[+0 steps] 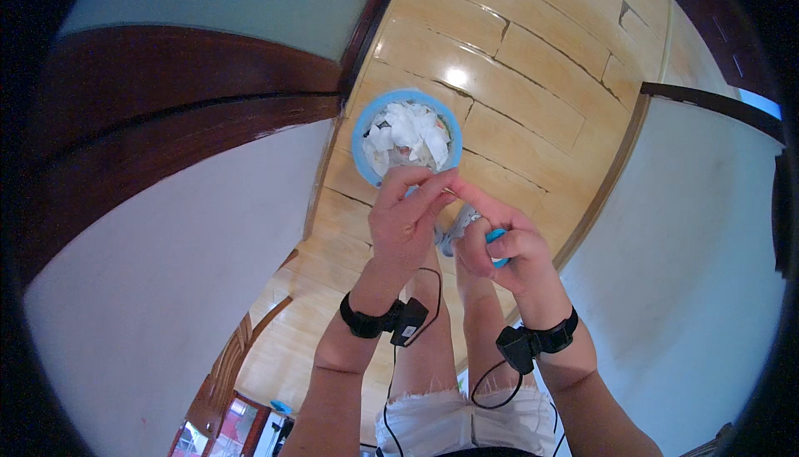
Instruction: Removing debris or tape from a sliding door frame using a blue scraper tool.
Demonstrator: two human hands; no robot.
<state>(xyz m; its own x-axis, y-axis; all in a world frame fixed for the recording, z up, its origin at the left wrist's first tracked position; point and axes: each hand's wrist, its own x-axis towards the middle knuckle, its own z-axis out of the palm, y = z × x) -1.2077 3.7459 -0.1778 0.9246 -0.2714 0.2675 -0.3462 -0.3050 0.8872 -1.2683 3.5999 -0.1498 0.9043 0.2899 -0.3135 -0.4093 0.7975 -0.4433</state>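
left hand point(404, 222): narrow pinch meeting right fingertip, contents could not be told | right hand point(520, 249): curled round blue ring-like object point(496, 234), bodyward of blue bin point(359, 142) | step: likely fine fingertip work | next: seemingly called for steady fingers

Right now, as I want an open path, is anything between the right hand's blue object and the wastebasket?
Yes, in this view the left hand and the index finger of the right hand lie between the small blue object and the blue wastebasket; depth is unclear.
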